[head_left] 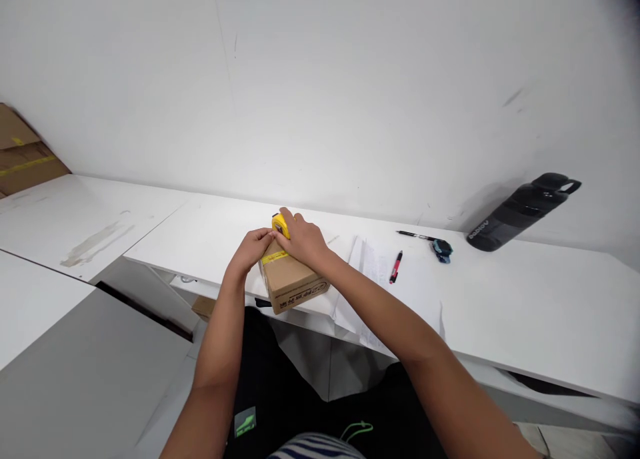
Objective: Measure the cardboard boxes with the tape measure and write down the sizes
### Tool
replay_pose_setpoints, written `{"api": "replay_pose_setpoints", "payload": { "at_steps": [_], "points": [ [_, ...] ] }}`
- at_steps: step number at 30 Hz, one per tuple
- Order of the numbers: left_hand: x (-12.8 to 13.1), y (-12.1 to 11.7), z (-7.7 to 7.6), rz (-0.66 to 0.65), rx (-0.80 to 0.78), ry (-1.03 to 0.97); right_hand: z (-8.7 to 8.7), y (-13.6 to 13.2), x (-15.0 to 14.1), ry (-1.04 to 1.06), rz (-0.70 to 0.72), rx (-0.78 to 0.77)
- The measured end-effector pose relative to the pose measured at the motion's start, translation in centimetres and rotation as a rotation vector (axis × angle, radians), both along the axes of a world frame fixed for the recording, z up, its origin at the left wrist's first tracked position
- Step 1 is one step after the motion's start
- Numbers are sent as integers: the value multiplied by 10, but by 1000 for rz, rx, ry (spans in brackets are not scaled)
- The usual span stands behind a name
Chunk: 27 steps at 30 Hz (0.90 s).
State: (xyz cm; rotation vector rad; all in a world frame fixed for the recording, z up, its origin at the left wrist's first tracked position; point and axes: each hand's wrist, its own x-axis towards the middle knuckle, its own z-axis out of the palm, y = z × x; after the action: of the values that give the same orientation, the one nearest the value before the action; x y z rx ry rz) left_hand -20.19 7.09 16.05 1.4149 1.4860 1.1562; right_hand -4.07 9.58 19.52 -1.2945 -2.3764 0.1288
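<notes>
A brown cardboard box [295, 282] with dark printing on its near side and a strip of yellow tape on top sits at the table's front edge. My right hand [303, 237] is closed around a yellow tape measure [281, 225] at the box's far end. My left hand [254, 247] is at the box's far left corner, its fingers pinched close to the tape measure. Whatever lies between those left fingertips is too small to make out.
White papers [417, 299] lie right of the box, with a red and black pen [396, 267] on them. Behind are a black pen [416, 235] and a small dark-blue object [442, 250]. A black bottle [520, 212] leans toward the wall. Taped cartons [27, 155] stand far left.
</notes>
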Motion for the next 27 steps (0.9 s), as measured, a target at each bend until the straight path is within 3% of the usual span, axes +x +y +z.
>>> {"api": "replay_pose_setpoints", "payload": {
  "at_steps": [3,8,10,15,20,27],
  "points": [
    [4,-10,-5,93,61,55,5,-2,1,4,71,-42],
    [10,-40,-22,446,217,173,11,-10,-5,41,319,3],
    [12,-48,-27,511,226,147,13,-14,-7,20,376,39],
    [13,-41,-23,449,180,171,16,-16,0,-41,342,28],
    [19,-30,-17,311,150,212,9,-18,29,24,258,-39],
    [24,-28,-22,300,124,215,1,-65,95,34,88,-6]
  ]
}}
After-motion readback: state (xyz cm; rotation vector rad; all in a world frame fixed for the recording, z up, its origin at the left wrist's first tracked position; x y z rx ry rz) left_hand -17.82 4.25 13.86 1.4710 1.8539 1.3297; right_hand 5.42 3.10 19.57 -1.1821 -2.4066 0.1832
